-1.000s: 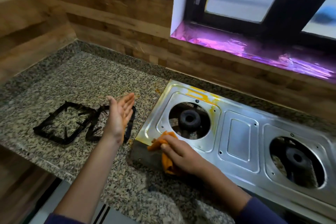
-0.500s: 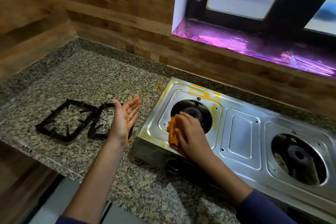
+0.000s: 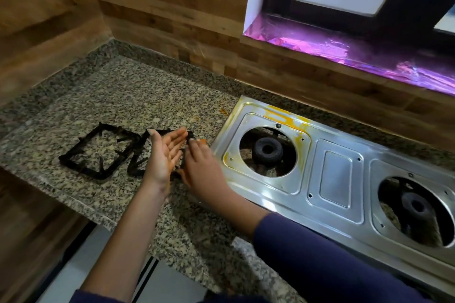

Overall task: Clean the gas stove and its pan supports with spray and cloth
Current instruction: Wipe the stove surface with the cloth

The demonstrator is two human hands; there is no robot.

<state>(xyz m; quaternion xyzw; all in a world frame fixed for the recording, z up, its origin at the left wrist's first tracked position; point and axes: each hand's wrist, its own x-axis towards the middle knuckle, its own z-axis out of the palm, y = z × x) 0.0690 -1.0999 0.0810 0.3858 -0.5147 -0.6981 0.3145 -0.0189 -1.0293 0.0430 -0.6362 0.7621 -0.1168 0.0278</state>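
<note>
Steel stove: lies on the counter just to the right of the right hand's fingers. Its two round openings are uncovered, with a dark burner in the nearer one.
Yellow stains: streaked along the stove's rim, beyond the fingertips and to their right.
Left hand: held above the counter with the palm turned up and toward the right hand. The fingers are straight and pressed together, the thumb stands apart, and it holds nothing.
Right hand: just beside the left palm and blurred. Its fingers are close together and bent down over the cloth, gripping it. Its fingertips are near the left hand's fingertips.
Cloth: orange. One bit shows past the right fingertips and another under the wrist side of the palm, with the rest hidden by the hand.
Pan supports: two black square frames lying flat on the counter. One is in full view, well to the left of the left fingers. The other is behind the left hand and partly hidden, with a corner showing between the two sets of fingertips. Whether the two frames touch cannot be told.
Counter: speckled granite under both hands.
Sleeve: dark blue, on the right forearm.
Window ledge: purple-lit foil, far beyond the fingers, above a wooden wall.
</note>
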